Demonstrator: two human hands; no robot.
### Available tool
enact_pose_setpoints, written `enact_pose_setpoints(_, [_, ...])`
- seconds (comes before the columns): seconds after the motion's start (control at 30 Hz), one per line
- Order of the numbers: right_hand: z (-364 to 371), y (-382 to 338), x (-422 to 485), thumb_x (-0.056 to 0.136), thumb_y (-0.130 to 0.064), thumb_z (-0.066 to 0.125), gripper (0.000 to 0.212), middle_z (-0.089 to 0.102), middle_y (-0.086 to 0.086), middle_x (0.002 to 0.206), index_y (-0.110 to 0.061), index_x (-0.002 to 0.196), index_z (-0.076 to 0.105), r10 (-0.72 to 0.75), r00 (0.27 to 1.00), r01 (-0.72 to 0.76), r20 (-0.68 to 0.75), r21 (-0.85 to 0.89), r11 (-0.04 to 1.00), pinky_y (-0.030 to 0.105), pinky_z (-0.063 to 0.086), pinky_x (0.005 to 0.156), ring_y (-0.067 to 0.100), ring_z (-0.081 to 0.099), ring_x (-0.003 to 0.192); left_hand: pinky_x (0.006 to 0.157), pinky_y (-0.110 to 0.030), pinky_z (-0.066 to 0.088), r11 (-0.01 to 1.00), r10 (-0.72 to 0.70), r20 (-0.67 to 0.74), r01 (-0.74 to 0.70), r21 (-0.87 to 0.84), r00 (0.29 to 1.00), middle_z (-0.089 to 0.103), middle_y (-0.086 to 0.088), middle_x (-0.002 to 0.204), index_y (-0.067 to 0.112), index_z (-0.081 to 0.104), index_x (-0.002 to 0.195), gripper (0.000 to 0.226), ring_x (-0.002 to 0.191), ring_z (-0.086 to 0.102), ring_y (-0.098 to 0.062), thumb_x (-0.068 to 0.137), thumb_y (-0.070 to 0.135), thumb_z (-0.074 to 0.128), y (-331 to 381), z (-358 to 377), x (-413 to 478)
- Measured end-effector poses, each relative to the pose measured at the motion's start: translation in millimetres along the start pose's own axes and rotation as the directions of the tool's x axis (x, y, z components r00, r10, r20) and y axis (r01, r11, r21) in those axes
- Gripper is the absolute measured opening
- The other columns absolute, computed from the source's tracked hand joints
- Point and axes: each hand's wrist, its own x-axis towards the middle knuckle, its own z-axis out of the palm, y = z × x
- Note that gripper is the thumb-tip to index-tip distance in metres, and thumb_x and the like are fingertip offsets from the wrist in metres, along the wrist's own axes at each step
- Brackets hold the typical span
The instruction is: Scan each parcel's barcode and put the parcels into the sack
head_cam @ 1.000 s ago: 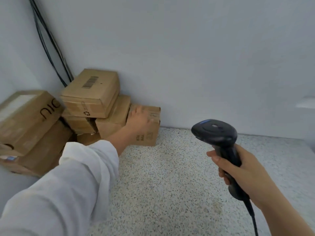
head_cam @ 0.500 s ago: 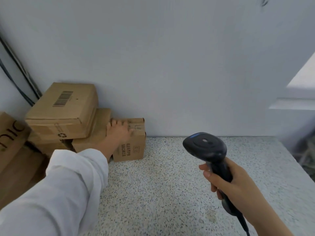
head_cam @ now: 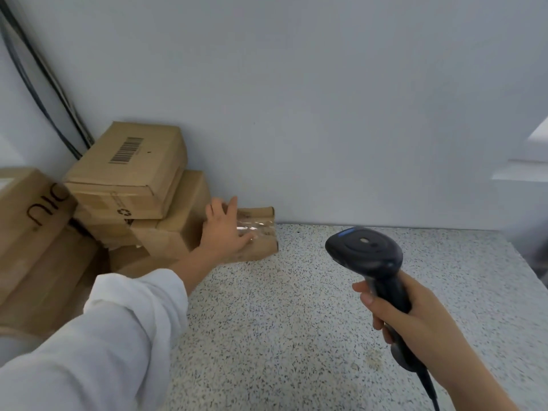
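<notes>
Head view: the left hand (head_cam: 225,229) reaches forward out of a white sleeve (head_cam: 103,336) and lies on a small parcel (head_cam: 262,232). Its fingers are spread and fairly straight, pointing up over the parcel's top edge. The thumb is splayed out across the near face, where a strip of clear tape (head_cam: 258,228) shines. Whether the fingertips hook behind the parcel cannot be told. The small parcel sits under that hand on the speckled counter (head_cam: 267,321), with its far side close to the wall (head_cam: 326,114).

Just to the left of the left hand is a stack of cardboard boxes. The top box (head_cam: 130,173) shows a barcode (head_cam: 127,150) on its upper face, and a second box (head_cam: 184,215) below it touches the small parcel's left side. Further left of the hand a larger box (head_cam: 29,212) with dark lettering leans, and black cables (head_cam: 44,84) run down the corner above it.

The right hand (head_cam: 415,318) is well to the right of the left hand and nearer the camera. Its fingers and thumb are wrapped round the handle of a black scanner (head_cam: 367,253), held above the counter. The scanner's head tilts forward and left, apart from the small parcel. Its cord (head_cam: 427,384) hangs below the fist.
</notes>
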Motion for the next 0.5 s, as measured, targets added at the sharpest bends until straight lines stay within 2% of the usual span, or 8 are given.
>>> enact_pose_setpoints(0.07, [-0.7, 2.3, -2.0, 0.081, -0.016, 0.068, 0.010, 0.062, 0.000, 0.053, -0.016, 0.091, 0.067, -0.001, 1.000, 0.001, 0.004, 0.007, 1.000, 0.024, 0.045, 0.048, 0.011, 0.053, 0.043, 0.083, -0.039, 0.053, 0.993, 0.042, -0.110, -0.054, -0.108, 0.993, 0.018, -0.019, 0.141, 0.011, 0.024, 0.144, 0.080, 0.129, 0.023, -0.032, 0.082, 0.039, 0.067, 11.0, 2.9, -23.5])
enact_pose_setpoints(0.1, [-1.1, 3.4, -3.3, 0.081, -0.016, 0.068, 0.010, 0.062, 0.001, 0.053, -0.015, 0.091, 0.067, -0.003, 1.000, 0.003, 0.008, 0.008, 1.000, 0.025, 0.045, 0.048, 0.011, 0.052, 0.043, 0.087, -0.040, 0.052, 0.985, 0.062, -0.125, -0.081, -0.151, 0.990, 0.015, -0.019, 0.145, 0.010, 0.025, 0.143, 0.079, 0.133, 0.021, -0.033, 0.082, 0.035, 0.068, 17.4, 6.9, -36.5])
enact_pose_setpoints(0.17, [-2.3, 4.9, -7.2, 0.082, -0.015, 0.067, 0.010, 0.062, 0.000, 0.053, -0.013, 0.091, 0.067, -0.005, 1.000, 0.005, 0.014, 0.016, 1.000, 0.024, 0.045, 0.047, 0.011, 0.052, 0.042, 0.104, -0.039, 0.040, 0.971, 0.081, -0.073, -0.095, -0.221, 0.994, 0.007, -0.015, 0.150, 0.013, 0.024, 0.145, 0.081, 0.138, 0.018, -0.029, 0.082, 0.034, 0.070, 29.4, 16.8, -63.9])
enact_pose_setpoints(0.23, [-4.8, 8.0, -12.9, 0.082, -0.013, 0.067, 0.009, 0.062, -0.002, 0.053, -0.012, 0.091, 0.067, -0.007, 1.000, 0.006, 0.020, 0.021, 1.000, 0.022, 0.044, 0.045, 0.010, 0.052, 0.042, 0.112, -0.037, 0.029, 0.956, 0.075, 0.039, -0.061, -0.286, 0.996, 0.000, -0.003, 0.152, 0.017, 0.020, 0.147, 0.087, 0.139, 0.018, -0.022, 0.080, 0.035, 0.072, 38.3, 29.6, -91.5])
enact_pose_setpoints(0.37, [-13.7, 18.7, -25.5, 0.083, -0.012, 0.065, 0.008, 0.062, -0.003, 0.053, -0.012, 0.091, 0.067, 0.004, 1.000, -0.004, 0.024, 0.032, 0.999, 0.019, 0.043, 0.043, 0.010, 0.051, 0.041, 0.113, -0.029, 0.029, 0.934, 0.176, 0.205, -0.097, -0.345, 0.963, -0.008, 0.006, 0.150, 0.018, 0.018, 0.148, 0.086, 0.137, 0.021, -0.016, 0.081, 0.039, 0.069, 45.3, 58.0, -142.5])
enact_pose_setpoints(0.43, [-18.8, 24.5, -32.1, 0.084, -0.010, 0.065, 0.008, 0.061, -0.005, 0.053, -0.010, 0.092, 0.066, 0.010, 1.000, -0.011, 0.030, 0.038, 0.999, 0.019, 0.042, 0.042, 0.010, 0.050, 0.041, 0.113, -0.029, 0.029, 0.939, 0.186, 0.206, -0.112, -0.324, 0.961, -0.006, 0.003, 0.151, 0.018, 0.021, 0.146, 0.079, 0.138, 0.015, -0.016, 0.085, 0.043, 0.064, 48.3, 66.8, -157.1])
enact_pose_setpoints(0.5, [-24.6, 30.6, -39.3, 0.084, -0.010, 0.065, 0.008, 0.061, -0.003, 0.053, -0.011, 0.092, 0.067, 0.020, 0.999, -0.021, 0.036, 0.032, 0.999, 0.020, 0.042, 0.043, 0.010, 0.051, 0.041, 0.115, -0.035, 0.024, 0.961, 0.131, 0.195, -0.076, -0.264, 0.972, -0.005, -0.001, 0.152, 0.019, 0.021, 0.146, 0.073, 0.139, 0.007, -0.020, 0.088, 0.042, 0.059, 50.5, 70.0, -157.8])
